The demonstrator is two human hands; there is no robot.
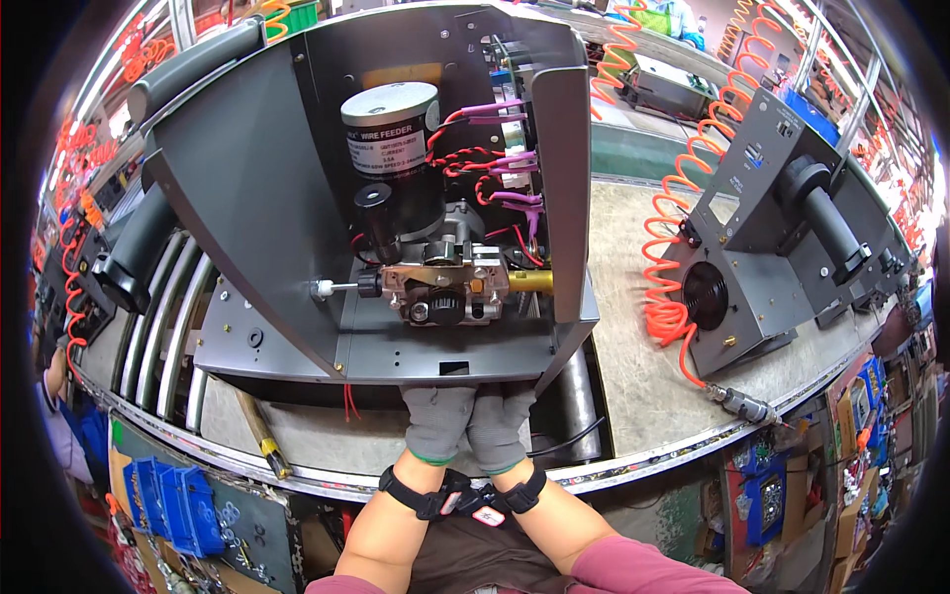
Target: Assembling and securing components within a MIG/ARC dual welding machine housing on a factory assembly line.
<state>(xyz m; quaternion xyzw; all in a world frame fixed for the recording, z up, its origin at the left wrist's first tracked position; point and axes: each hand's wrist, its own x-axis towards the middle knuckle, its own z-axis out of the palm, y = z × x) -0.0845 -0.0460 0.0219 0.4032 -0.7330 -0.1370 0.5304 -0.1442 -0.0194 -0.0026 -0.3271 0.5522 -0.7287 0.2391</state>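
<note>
In front of me a dark grey sheet-metal housing [237,218] stands on the workbench, its near side open. Inside sits a motor with a silver cap and white label [390,129], above a metal wire feed unit [445,282]. Red and purple wires [495,163] run along the right panel. My left hand [435,421] and my right hand [498,431], both in grey gloves, reach side by side under the housing's front lip. The fingers of both are hidden beneath the base, as is whatever they touch. Thin red wires [350,401] hang from the base left of my hands.
A second grey housing [752,267] stands at the right, beside an orange coiled air hose [665,312] and a power driver [742,404] on the bench edge. Metal rollers [158,317] lie left. A yellow-and-black handled tool [265,441] rests near the front edge. Blue bins [173,505] hang below.
</note>
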